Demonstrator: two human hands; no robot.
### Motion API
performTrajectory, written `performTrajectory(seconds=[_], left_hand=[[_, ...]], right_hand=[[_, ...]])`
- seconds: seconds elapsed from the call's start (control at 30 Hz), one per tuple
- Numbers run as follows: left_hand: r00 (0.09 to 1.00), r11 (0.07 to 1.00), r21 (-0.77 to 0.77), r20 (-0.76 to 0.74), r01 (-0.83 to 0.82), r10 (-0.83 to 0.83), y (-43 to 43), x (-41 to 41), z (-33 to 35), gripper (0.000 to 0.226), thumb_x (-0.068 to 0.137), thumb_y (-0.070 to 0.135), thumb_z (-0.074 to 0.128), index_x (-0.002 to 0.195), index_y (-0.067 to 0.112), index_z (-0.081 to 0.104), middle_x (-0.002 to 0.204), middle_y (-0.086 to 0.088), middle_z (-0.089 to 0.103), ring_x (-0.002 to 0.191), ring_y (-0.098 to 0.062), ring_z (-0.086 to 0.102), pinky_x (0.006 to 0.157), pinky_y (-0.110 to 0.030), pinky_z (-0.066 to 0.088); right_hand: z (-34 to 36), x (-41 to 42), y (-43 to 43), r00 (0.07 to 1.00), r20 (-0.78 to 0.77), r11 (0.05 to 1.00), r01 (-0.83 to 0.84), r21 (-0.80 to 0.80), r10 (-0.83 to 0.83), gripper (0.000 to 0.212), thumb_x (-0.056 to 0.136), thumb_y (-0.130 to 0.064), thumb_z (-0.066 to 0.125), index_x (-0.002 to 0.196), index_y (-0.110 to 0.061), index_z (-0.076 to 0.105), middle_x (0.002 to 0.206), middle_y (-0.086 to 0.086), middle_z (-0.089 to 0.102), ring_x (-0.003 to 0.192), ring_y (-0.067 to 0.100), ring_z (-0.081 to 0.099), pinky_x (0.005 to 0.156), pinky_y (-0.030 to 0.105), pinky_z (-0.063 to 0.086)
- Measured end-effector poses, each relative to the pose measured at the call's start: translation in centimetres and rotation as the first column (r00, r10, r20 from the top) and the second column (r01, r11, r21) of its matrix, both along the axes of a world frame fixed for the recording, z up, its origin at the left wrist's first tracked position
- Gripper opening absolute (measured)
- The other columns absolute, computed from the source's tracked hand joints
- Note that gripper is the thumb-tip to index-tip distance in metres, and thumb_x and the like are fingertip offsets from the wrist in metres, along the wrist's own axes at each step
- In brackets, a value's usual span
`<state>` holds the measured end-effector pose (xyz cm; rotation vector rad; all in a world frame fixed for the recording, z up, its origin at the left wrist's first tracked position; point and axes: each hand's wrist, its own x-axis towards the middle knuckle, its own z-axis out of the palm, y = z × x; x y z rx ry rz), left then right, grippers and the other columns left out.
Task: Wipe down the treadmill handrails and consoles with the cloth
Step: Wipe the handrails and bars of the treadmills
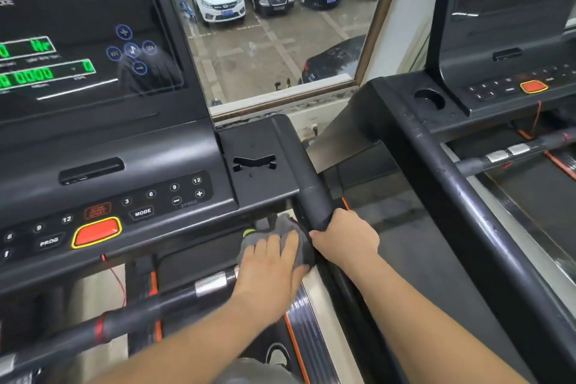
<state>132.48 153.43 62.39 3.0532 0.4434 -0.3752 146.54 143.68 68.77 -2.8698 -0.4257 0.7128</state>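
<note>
- The job is looking only partly done; nothing here is showing which parts are already clean, so this is a guess.
- The soft grey cloth [282, 224] is sitting in the corner where the round black handrail [307, 178] is coming down from the wide black console [93, 146] of the near treadmill; that corner is the spot getting wiped now.
- Left to do, I am thinking: the flat front of that console around its red stop button [96, 232]; the long black cross bar [149, 309]; and the second treadmill on the right, with its own dark console [511, 25] and its thick black side rail [442, 171], which is showing pale specks and dull marks.
- The left hand [268, 271] is reaching forward on a nearly straight arm; its fingers are lying flat and close together on top of the cloth, pressing it down; the thumb is hiding, so I cannot tell if it is tucking under the cloth.
- The right hand [346, 237] is reaching in just beside the cloth; its fingers are curling round the lower part of the handrail and holding it tight, knuckles up.
- The two hands are sitting close together, with the cloth bunching between them.
</note>
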Motion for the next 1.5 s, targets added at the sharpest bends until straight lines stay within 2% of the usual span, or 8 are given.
performTrajectory(seconds=[0.1,0.27,0.43,0.63,0.8,0.97,1.23,1.5], left_hand=[[0.999,0.966,-0.26,0.049,0.016,-0.003,3.1,2.7,0.7,0.051,0.104,0.06,0.023,0.137,0.025,0.039,0.12,-0.008,0.064,0.106,-0.032,0.063,0.089,-0.042,0.05],[0.927,0.546,-0.762,-0.197,-0.349,0.318,6.2,4.5,-1.2,0.023,0.106,0.024,0.047,0.121,0.018,0.063,0.131,0.0,0.052,0.112,-0.015,0.057,0.098,-0.015,0.039],[0.983,0.993,-0.121,0.181,-0.012,0.033,0.1,-1.8,-1.6,0.053,0.094,0.044,0.053,0.139,0.016,0.049,0.112,-0.009,0.059,0.091,-0.032,0.059,0.077,-0.043,0.049],[0.995,0.972,-0.221,0.047,-0.08,0.093,2.1,2.7,0.3,0.045,0.105,0.056,0.023,0.13,0.024,0.043,0.115,-0.008,0.066,0.102,-0.035,0.064,0.077,-0.042,0.042],[0.951,0.584,-0.751,-0.247,-0.309,0.185,5.9,5.0,-0.5,0.042,0.106,0.033,0.052,0.148,0.031,0.048,0.152,-0.003,0.051,0.14,-0.023,0.047,0.108,-0.024,0.035],[0.992,0.991,-0.119,0.1,-0.065,0.077,1.2,-0.2,-1.6,0.065,0.095,0.069,0.037,0.144,0.027,0.044,0.111,-0.009,0.067,0.091,-0.034,0.065,0.073,-0.043,0.049],[0.96,0.997,-0.033,0.268,-0.07,0.077,6.0,-7.7,-1.3,0.051,0.102,0.049,0.026,0.137,0.023,0.053,0.106,-0.003,0.066,0.089,-0.03,0.063,0.076,-0.042,0.05],[0.937,0.962,-0.025,0.219,-0.273,0.271,11.5,-15.2,-0.7,0.038,0.092,0.044,0.035,0.099,0.021,0.065,0.079,-0.002,0.067,0.071,-0.031,0.065,0.061,-0.04,0.054]], right_hand=[[-0.1,-0.2,0.1,1.0,0.006,1.0,0.007,-0.001,-0.007,0.045,0.089,-0.049,0.064,0.119,-0.016,0.058,0.118,0.006,0.06,0.107,0.03,0.064,0.077,0.035,0.046],[-0.1,-0.4,0.0,1.0,0.026,1.0,0.011,-0.007,-0.011,0.047,0.09,-0.051,0.064,0.121,-0.016,0.056,0.121,0.006,0.058,0.111,0.03,0.063,0.078,0.035,0.043],[-0.9,-0.6,-0.1,0.999,0.055,1.0,0.0,-0.008,0.0,0.047,0.09,-0.05,0.062,0.12,-0.015,0.054,0.122,0.005,0.058,0.112,0.03,0.063,0.078,0.036,0.043],[-0.8,-0.4,0.2,0.999,0.04,1.0,0.018,0.005,-0.018,0.049,0.085,-0.05,0.065,0.118,-0.015,0.057,0.117,0.006,0.062,0.107,0.031,0.065,0.085,0.036,0.052],[-0.6,-0.9,0.2,0.998,0.054,1.0,0.015,-0.014,-0.015,0.051,0.086,-0.052,0.065,0.121,-0.016,0.056,0.12,0.006,0.061,0.111,0.032,0.065,0.089,0.038,0.052],[-1.0,-0.7,0.1,0.999,0.047,1.0,-0.007,-0.028,0.008,0.053,0.088,-0.052,0.062,0.123,-0.014,0.054,0.123,0.008,0.059,0.113,0.032,0.063,0.087,0.039,0.051],[-2.8,-4.4,-0.7,0.735,0.395,0.812,-0.581,-0.052,0.551,0.065,0.082,-0.026,0.076,0.14,-0.004,0.056,0.145,0.016,0.053,0.136,0.037,0.049,0.11,0.047,0.046],[-1.9,-4.8,1.4,0.701,0.216,0.723,-0.689,-0.043,0.68,0.012,0.093,-0.03,0.058,0.1,-0.028,0.067,0.097,-0.01,0.058,0.096,0.014,0.057,0.065,0.029,0.041]])
